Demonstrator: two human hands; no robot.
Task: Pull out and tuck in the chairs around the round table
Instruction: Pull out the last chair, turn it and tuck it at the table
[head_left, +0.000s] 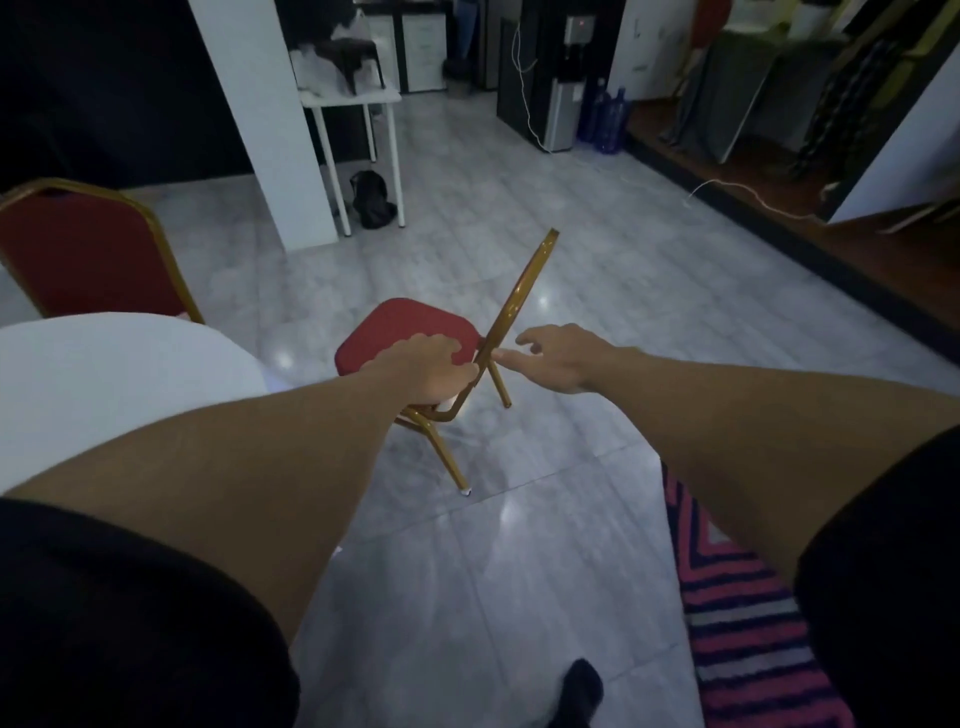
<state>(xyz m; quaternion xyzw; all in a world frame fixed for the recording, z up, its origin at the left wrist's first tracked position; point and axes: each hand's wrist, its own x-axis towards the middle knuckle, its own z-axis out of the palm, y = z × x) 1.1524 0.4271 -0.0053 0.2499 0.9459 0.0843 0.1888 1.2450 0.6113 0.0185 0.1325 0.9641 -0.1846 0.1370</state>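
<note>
A red-cushioned chair (410, 325) with a gold metal frame stands on the tiled floor right of the round white table (104, 389), seen side-on with its backrest edge slanting up to the right. My left hand (426, 371) rests on the seat's rear edge, fingers curled around it by the frame. My right hand (558, 358) hovers just right of the backrest frame, fingers spread, thumb tip touching or nearly touching the gold tube. A second red chair (88, 254) stands behind the table at the left, its back facing me.
A white pillar (270, 130) and a small white side table (358, 104) stand behind the chairs, with a black bag (371, 200) under that table. A striped rug (737, 613) lies at lower right. A water dispenser (563, 78), bottles and a cable sit at the back.
</note>
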